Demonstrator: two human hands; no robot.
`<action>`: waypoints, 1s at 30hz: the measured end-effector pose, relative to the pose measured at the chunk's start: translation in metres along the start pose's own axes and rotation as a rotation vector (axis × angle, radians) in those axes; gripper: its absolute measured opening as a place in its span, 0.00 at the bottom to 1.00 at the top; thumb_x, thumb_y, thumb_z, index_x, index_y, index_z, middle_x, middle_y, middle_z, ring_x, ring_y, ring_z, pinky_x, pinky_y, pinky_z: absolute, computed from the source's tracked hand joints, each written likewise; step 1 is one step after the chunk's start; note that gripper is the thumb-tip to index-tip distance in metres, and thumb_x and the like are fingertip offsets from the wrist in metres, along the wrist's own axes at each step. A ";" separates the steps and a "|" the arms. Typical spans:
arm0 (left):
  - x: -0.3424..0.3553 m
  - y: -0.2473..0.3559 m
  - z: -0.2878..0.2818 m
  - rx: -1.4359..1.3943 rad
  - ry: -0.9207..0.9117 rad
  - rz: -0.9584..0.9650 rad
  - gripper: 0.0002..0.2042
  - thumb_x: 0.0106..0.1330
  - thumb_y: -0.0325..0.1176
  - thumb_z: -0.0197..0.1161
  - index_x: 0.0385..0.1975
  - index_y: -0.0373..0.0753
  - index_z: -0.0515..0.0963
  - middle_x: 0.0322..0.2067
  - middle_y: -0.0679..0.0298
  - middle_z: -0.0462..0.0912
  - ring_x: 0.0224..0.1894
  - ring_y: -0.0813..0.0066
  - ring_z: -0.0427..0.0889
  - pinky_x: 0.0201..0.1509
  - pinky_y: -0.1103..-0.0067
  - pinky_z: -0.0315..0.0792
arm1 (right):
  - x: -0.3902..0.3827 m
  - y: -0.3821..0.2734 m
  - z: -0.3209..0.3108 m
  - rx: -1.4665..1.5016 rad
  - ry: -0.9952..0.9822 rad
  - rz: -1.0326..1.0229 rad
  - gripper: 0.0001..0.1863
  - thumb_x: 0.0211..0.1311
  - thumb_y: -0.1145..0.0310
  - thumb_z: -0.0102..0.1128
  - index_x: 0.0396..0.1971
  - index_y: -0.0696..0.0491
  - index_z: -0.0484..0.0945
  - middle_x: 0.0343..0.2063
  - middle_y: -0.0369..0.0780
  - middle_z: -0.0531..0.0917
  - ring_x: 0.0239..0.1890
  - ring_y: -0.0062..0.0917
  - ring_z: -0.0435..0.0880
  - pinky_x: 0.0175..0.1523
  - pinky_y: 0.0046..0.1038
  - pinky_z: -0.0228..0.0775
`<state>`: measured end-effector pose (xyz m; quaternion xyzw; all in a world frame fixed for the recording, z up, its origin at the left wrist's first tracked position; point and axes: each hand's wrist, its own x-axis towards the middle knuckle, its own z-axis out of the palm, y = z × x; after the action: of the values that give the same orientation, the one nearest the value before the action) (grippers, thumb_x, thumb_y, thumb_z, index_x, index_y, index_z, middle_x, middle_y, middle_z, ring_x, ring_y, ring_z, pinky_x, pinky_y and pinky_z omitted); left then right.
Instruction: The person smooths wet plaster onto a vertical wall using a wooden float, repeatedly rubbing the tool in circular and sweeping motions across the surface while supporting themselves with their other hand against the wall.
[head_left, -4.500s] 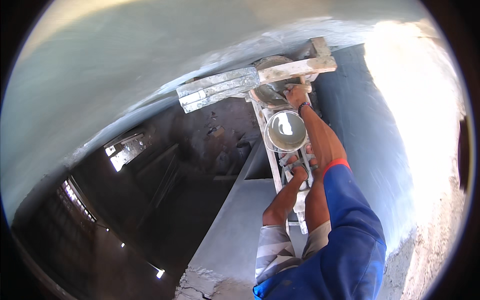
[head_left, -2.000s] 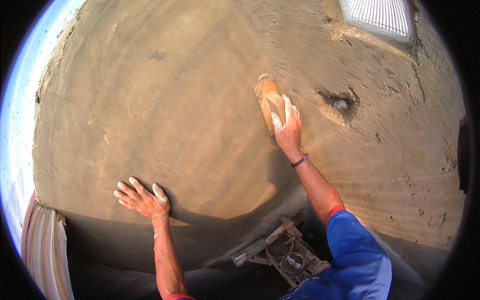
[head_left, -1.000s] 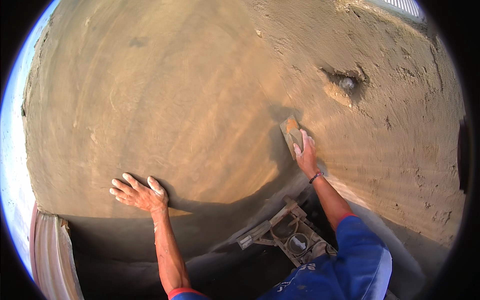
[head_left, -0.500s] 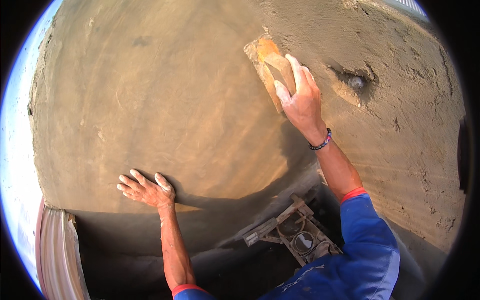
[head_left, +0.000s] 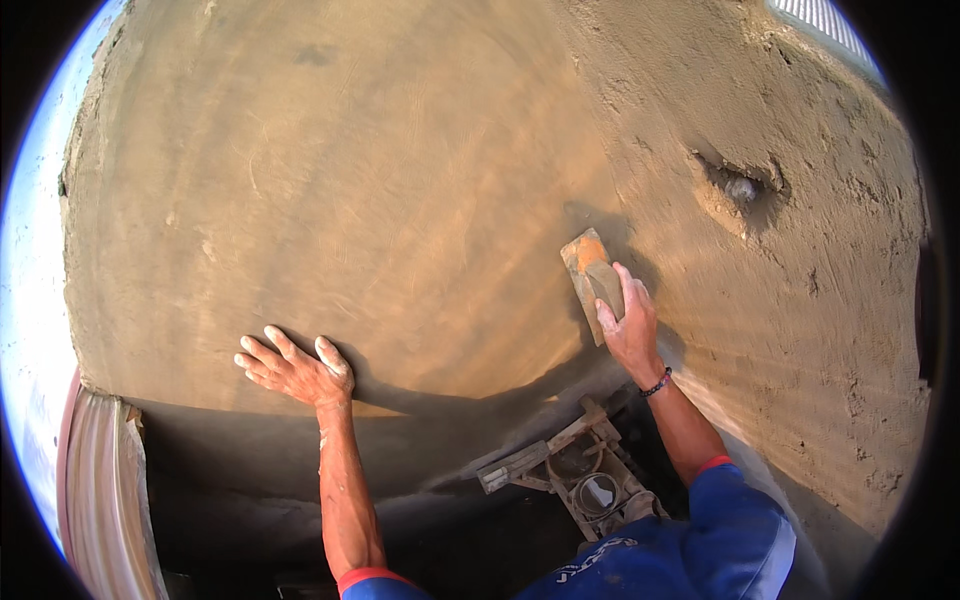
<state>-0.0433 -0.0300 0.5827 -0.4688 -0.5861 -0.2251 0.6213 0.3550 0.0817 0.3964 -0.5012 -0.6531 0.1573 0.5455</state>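
Observation:
My right hand [head_left: 630,325] is closed round the handle of a plastering float [head_left: 584,262], a flat board with orange and mud-coloured smears. The float lies against or close to the plastered wall [head_left: 380,200], near where smooth plaster meets a rougher stretch. Lower on the left, my left hand [head_left: 300,372] rests on the smooth plaster, fingers spread and dusted with mortar, holding nothing. The float's working face is hidden against the wall.
A ragged hole with a pale lump [head_left: 740,188] breaks the rough wall at right. Below stands a wooden trestle [head_left: 560,455] with a round bucket [head_left: 598,492]. A pale ribbed sheet [head_left: 105,490] hangs at lower left. Corrugated sheeting [head_left: 825,28] shows at top right.
My right hand has drawn the float downward and somewhat right along the wall. The left hand keeps its place. The view has shifted slightly.

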 end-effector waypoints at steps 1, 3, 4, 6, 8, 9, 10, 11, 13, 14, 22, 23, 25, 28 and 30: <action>-0.001 0.000 0.000 0.001 -0.002 0.003 0.35 0.75 0.58 0.39 0.75 0.43 0.52 0.76 0.49 0.43 0.77 0.41 0.39 0.74 0.47 0.38 | 0.013 -0.023 -0.005 0.062 0.066 -0.085 0.37 0.55 0.74 0.66 0.66 0.58 0.63 0.44 0.53 0.77 0.47 0.50 0.75 0.53 0.44 0.70; -0.002 -0.001 0.000 -0.004 0.000 0.006 0.35 0.75 0.58 0.39 0.75 0.43 0.52 0.76 0.49 0.44 0.77 0.41 0.39 0.74 0.47 0.38 | 0.047 -0.068 -0.012 0.140 0.177 -0.230 0.37 0.55 0.75 0.67 0.66 0.59 0.64 0.43 0.52 0.77 0.47 0.49 0.75 0.53 0.44 0.70; -0.002 0.001 0.001 -0.013 0.006 0.003 0.34 0.75 0.58 0.40 0.75 0.43 0.53 0.76 0.49 0.44 0.77 0.41 0.39 0.74 0.47 0.38 | 0.070 -0.084 -0.013 0.152 0.225 -0.295 0.36 0.55 0.75 0.67 0.65 0.59 0.64 0.43 0.51 0.77 0.46 0.48 0.75 0.52 0.44 0.70; -0.003 0.004 0.002 -0.025 0.006 -0.002 0.35 0.75 0.58 0.40 0.74 0.43 0.53 0.76 0.49 0.44 0.77 0.41 0.39 0.74 0.46 0.38 | 0.102 -0.101 -0.005 0.135 0.249 -0.306 0.37 0.54 0.75 0.67 0.65 0.59 0.64 0.42 0.51 0.77 0.46 0.48 0.75 0.53 0.44 0.70; -0.002 0.001 0.000 -0.020 0.007 -0.007 0.35 0.75 0.59 0.39 0.74 0.42 0.53 0.76 0.49 0.44 0.77 0.41 0.39 0.74 0.46 0.37 | 0.103 -0.099 0.006 0.134 0.266 -0.323 0.37 0.54 0.75 0.68 0.65 0.59 0.64 0.41 0.50 0.76 0.46 0.48 0.75 0.53 0.43 0.69; -0.003 0.003 0.003 -0.021 0.003 -0.005 0.35 0.75 0.59 0.39 0.74 0.42 0.53 0.76 0.49 0.44 0.77 0.41 0.39 0.74 0.46 0.37 | 0.087 -0.077 0.023 0.121 0.262 -0.296 0.37 0.54 0.75 0.68 0.65 0.59 0.64 0.41 0.50 0.76 0.45 0.47 0.75 0.53 0.44 0.69; -0.004 0.003 0.006 -0.018 0.002 -0.003 0.35 0.75 0.59 0.39 0.74 0.42 0.54 0.76 0.49 0.44 0.77 0.41 0.39 0.74 0.46 0.37 | 0.068 -0.055 0.040 0.114 0.258 -0.272 0.37 0.54 0.74 0.68 0.65 0.59 0.64 0.40 0.50 0.76 0.45 0.47 0.75 0.53 0.44 0.69; -0.001 0.002 0.005 -0.014 0.012 -0.010 0.35 0.75 0.59 0.39 0.74 0.42 0.54 0.76 0.49 0.44 0.77 0.41 0.39 0.74 0.46 0.37 | 0.042 -0.031 0.046 0.085 0.213 -0.257 0.37 0.54 0.74 0.68 0.65 0.59 0.64 0.40 0.50 0.76 0.44 0.47 0.75 0.53 0.44 0.69; 0.000 0.001 0.000 -0.010 -0.011 -0.014 0.35 0.75 0.59 0.39 0.74 0.42 0.54 0.76 0.49 0.44 0.77 0.41 0.38 0.74 0.46 0.37 | 0.010 -0.009 0.037 0.053 0.163 -0.252 0.37 0.55 0.74 0.68 0.65 0.59 0.64 0.40 0.50 0.76 0.44 0.47 0.75 0.53 0.45 0.69; -0.001 0.000 -0.002 -0.009 -0.013 -0.016 0.35 0.75 0.59 0.39 0.74 0.42 0.54 0.76 0.49 0.44 0.77 0.41 0.38 0.74 0.46 0.37 | 0.003 -0.009 0.027 0.041 0.125 -0.201 0.37 0.55 0.74 0.67 0.65 0.59 0.64 0.40 0.51 0.76 0.44 0.47 0.75 0.53 0.45 0.69; -0.003 0.001 0.002 -0.023 -0.019 -0.028 0.35 0.74 0.59 0.40 0.74 0.43 0.54 0.76 0.50 0.44 0.77 0.41 0.37 0.74 0.46 0.37 | 0.147 -0.118 -0.046 0.065 0.320 -0.319 0.35 0.55 0.74 0.66 0.65 0.57 0.65 0.41 0.52 0.77 0.46 0.48 0.76 0.52 0.45 0.70; -0.003 0.001 0.001 -0.025 -0.017 -0.030 0.35 0.74 0.59 0.40 0.74 0.43 0.54 0.76 0.50 0.44 0.77 0.41 0.38 0.74 0.46 0.37 | 0.153 -0.122 -0.046 0.056 0.314 -0.334 0.35 0.55 0.74 0.66 0.65 0.57 0.65 0.41 0.52 0.77 0.46 0.48 0.76 0.52 0.45 0.69; -0.003 0.003 0.000 -0.025 -0.019 -0.028 0.35 0.74 0.59 0.40 0.74 0.43 0.54 0.76 0.50 0.44 0.77 0.41 0.38 0.74 0.46 0.37 | 0.132 -0.100 -0.025 0.044 0.291 -0.316 0.36 0.55 0.74 0.66 0.65 0.57 0.65 0.41 0.52 0.77 0.46 0.48 0.76 0.52 0.45 0.69; -0.002 0.006 0.003 -0.044 -0.021 -0.034 0.34 0.74 0.59 0.41 0.74 0.46 0.53 0.76 0.49 0.44 0.77 0.40 0.37 0.74 0.46 0.38 | 0.057 -0.035 0.016 0.001 0.215 -0.229 0.37 0.56 0.74 0.65 0.66 0.58 0.63 0.42 0.53 0.77 0.46 0.49 0.76 0.52 0.46 0.69; -0.003 0.002 0.000 -0.048 -0.026 -0.040 0.34 0.74 0.58 0.41 0.75 0.48 0.52 0.76 0.49 0.43 0.77 0.39 0.37 0.74 0.45 0.38 | 0.003 -0.011 0.023 -0.047 0.025 -0.044 0.36 0.56 0.74 0.65 0.67 0.58 0.63 0.43 0.54 0.77 0.46 0.50 0.76 0.53 0.46 0.69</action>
<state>-0.0426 -0.0295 0.5792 -0.4747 -0.5978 -0.2452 0.5977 0.3296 0.0871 0.3979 -0.5014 -0.6606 0.1238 0.5449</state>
